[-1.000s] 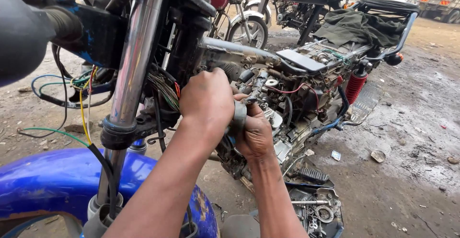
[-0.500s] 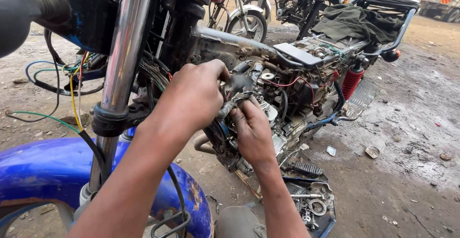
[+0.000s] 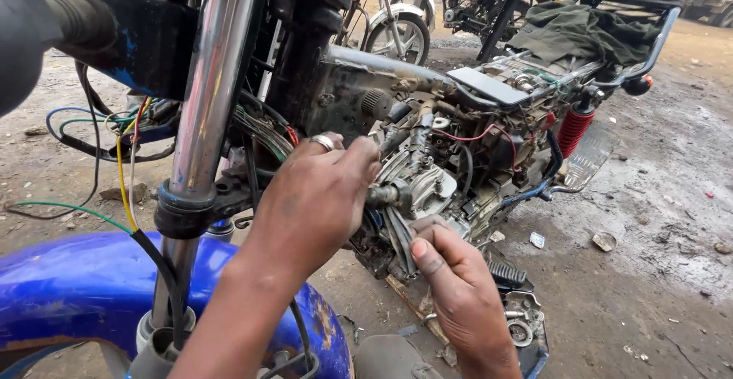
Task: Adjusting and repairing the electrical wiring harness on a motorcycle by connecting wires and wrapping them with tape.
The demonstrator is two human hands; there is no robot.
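A stripped motorcycle engine with a finned grey cylinder sits in the frame ahead of me. My left hand, a ring on one finger, reaches in from the lower left. Its fingertips pinch a short dark cylindrical stub that sticks out of the engine's side. Just below it, my right hand is curled into a fist around a thin grey metal tool or bar that points up at the stub. What the bar's upper end touches is hidden by the engine parts.
A chrome fork tube and blue front mudguard stand close on the left, with loose coloured wires. A red rear shock and green cloth lie behind. Loose engine parts rest on muddy ground; other motorcycles are parked beyond.
My right hand has dropped lower and away from the cylinder, now gripping the grey bar from beneath. My left hand has slid left, with only its fingertips on the stub.
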